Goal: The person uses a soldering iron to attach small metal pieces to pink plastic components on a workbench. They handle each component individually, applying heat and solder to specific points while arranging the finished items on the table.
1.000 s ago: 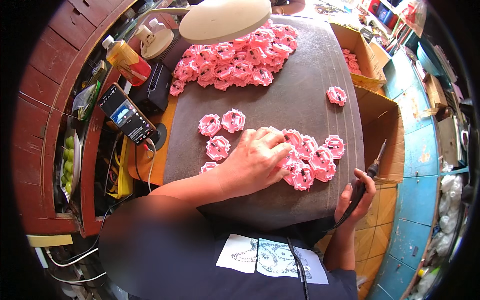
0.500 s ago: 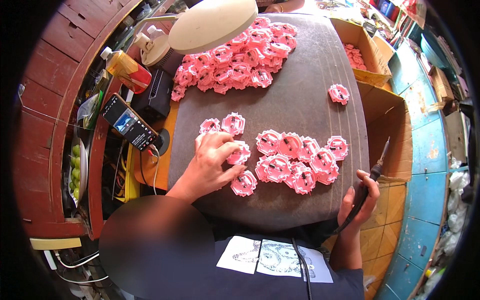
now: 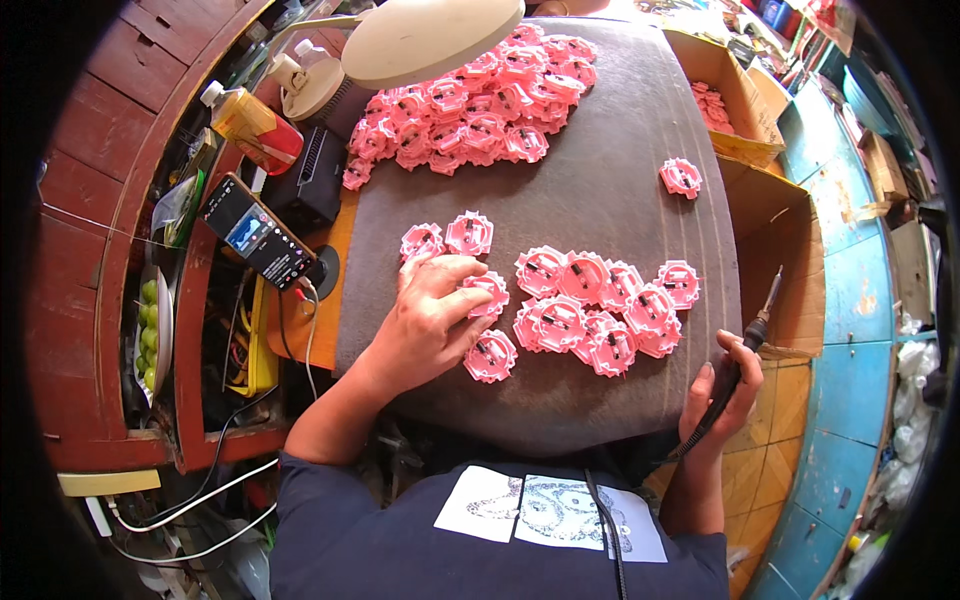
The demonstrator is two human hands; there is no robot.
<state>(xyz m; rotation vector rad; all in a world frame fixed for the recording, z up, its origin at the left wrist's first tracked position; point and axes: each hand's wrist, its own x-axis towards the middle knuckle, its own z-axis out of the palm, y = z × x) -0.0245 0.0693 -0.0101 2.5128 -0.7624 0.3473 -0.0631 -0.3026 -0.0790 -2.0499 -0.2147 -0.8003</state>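
My left hand [image 3: 428, 312] is over the left side of the dark table, fingers curled in against a pink plastic part [image 3: 489, 293] with a small black piece in it. Just below lies another pink part [image 3: 491, 356], and two more pink parts [image 3: 468, 233] sit beyond the fingertips. At the table's right edge, my right hand [image 3: 724, 390] is closed around the handle of a soldering iron [image 3: 765, 315], its metal tip pointing up and away. A cluster of pink parts [image 3: 583, 277] lies between my hands, some overlapping.
A big heap of pink parts [image 3: 440, 125] fills the far left of the table [image 3: 620, 130], under a round lamp head [image 3: 430, 42]. One lone part [image 3: 681, 178] lies far right. Cardboard boxes [image 3: 775, 235] stand along the right; a phone [image 3: 258, 235] and bottle [image 3: 255, 130] are left.
My left thumb has drawn in toward the fingers beside the pink part. The view has shifted slightly, baring more of my left forearm. The soldering iron stays in my right hand.
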